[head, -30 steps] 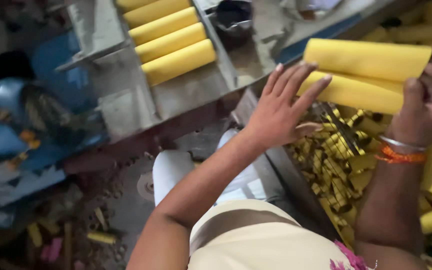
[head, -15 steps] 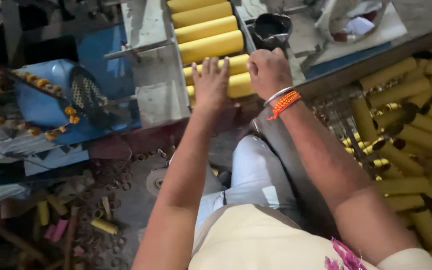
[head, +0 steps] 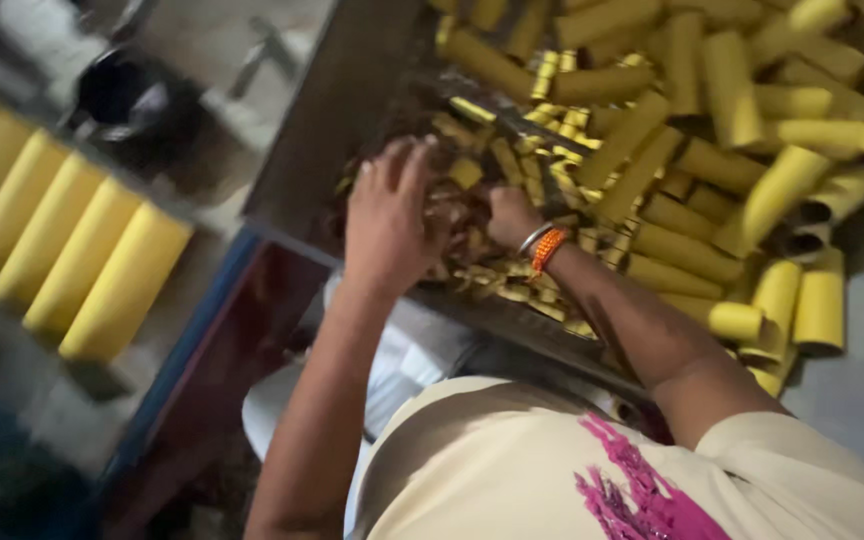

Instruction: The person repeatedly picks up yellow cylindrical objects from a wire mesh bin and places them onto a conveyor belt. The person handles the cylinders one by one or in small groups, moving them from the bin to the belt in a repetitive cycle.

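My left hand [head: 387, 215] rests palm down, fingers spread, over a heap of small yellow and brown tube pieces [head: 512, 170] in a metal tray [head: 332, 110]. To its right, my right hand [head: 510, 213], with an orange band and a bangle on the wrist, is buried fingers-first in the same heap. The blur hides whether either hand grips any piece. A pile of long yellow cardboard tubes [head: 732, 120] fills the tray beyond and to the right of the hands.
A row of several long yellow tubes [head: 62, 240] lies side by side on a grey surface at the left. A dark round pot [head: 117, 90] stands behind them. A blue-edged frame [head: 192, 340] runs between the tray and that row.
Both hands have left the row of tubes at the left, where they set down the long yellow tubes they carried. They are now in the tray's heap of small pieces, and my view has swung right.
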